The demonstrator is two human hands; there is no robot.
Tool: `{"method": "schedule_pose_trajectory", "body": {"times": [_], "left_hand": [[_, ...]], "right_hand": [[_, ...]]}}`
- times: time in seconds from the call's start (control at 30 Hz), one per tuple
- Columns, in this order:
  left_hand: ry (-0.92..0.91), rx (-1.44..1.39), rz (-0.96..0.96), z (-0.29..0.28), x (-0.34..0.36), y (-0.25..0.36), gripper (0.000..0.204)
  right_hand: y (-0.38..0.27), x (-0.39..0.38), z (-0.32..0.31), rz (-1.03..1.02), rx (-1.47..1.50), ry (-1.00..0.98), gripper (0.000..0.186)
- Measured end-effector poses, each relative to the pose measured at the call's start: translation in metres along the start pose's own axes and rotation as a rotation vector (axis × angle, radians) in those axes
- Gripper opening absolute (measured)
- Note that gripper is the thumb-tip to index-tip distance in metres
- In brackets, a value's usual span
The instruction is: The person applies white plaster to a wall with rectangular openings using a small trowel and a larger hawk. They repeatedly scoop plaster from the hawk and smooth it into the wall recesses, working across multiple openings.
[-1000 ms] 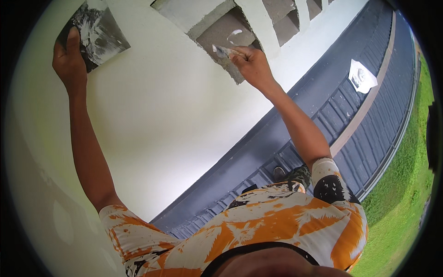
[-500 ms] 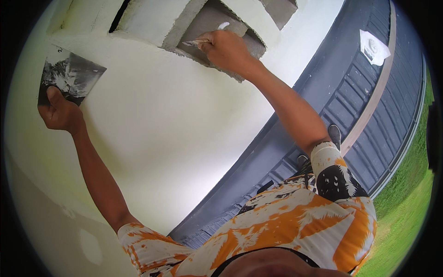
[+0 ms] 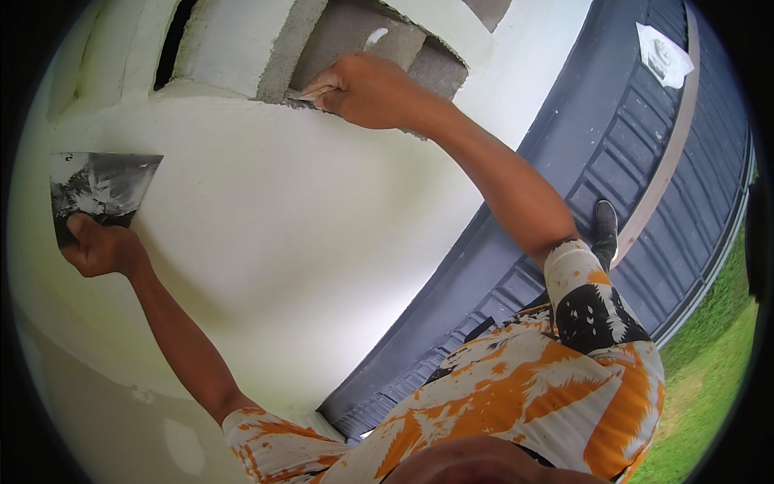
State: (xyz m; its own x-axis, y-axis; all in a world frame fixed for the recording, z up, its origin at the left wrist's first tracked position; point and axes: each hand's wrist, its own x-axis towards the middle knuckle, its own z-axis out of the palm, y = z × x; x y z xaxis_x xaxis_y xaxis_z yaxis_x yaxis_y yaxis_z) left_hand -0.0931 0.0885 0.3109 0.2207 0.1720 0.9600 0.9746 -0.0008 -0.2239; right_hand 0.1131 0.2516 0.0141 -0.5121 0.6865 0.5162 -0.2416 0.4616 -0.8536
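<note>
My left hand (image 3: 101,246) holds a flat dark metal plate (image 3: 101,189) smeared with white plaster, out to the left against the pale wall (image 3: 306,226). Up at the top, my right hand (image 3: 363,89) grips a small putty knife (image 3: 306,95). Its blade touches the lower edge of a rough grey patch (image 3: 347,32) where the plaster is broken away. A dab of white filler (image 3: 376,35) sits on that grey patch just above my hand.
A dark grey ribbed metal roof (image 3: 564,153) runs along the wall's foot, with a white piece of paper (image 3: 665,55) lying on it. My dark shoe (image 3: 605,230) stands on the roof. Green grass (image 3: 717,355) lies beyond the roof's edge at right.
My left hand with the plate has dropped lower and further left in view. My right hand has shifted left along the grey patch, keeping the knife at its edge.
</note>
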Motion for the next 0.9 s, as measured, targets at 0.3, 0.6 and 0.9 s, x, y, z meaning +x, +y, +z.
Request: {"method": "schedule_pose_trajectory", "body": {"times": [0.3,0.6,0.9], "left_hand": [[0.036,-0.14,-0.005,0.008,0.006,0.027,0.027],[0.028,-0.038,0.014,-0.008,0.01,0.038,0.031],[0.007,-0.027,0.025,-0.021,0.017,0.006,0.037]], "right_hand": [[0.007,0.017,0.003,0.016,0.031,0.037,0.029],[0.007,0.001,-0.003,0.131,0.156,0.051,0.03],[-0.005,0.004,-0.001,0.045,0.1,0.023,0.029]]}}
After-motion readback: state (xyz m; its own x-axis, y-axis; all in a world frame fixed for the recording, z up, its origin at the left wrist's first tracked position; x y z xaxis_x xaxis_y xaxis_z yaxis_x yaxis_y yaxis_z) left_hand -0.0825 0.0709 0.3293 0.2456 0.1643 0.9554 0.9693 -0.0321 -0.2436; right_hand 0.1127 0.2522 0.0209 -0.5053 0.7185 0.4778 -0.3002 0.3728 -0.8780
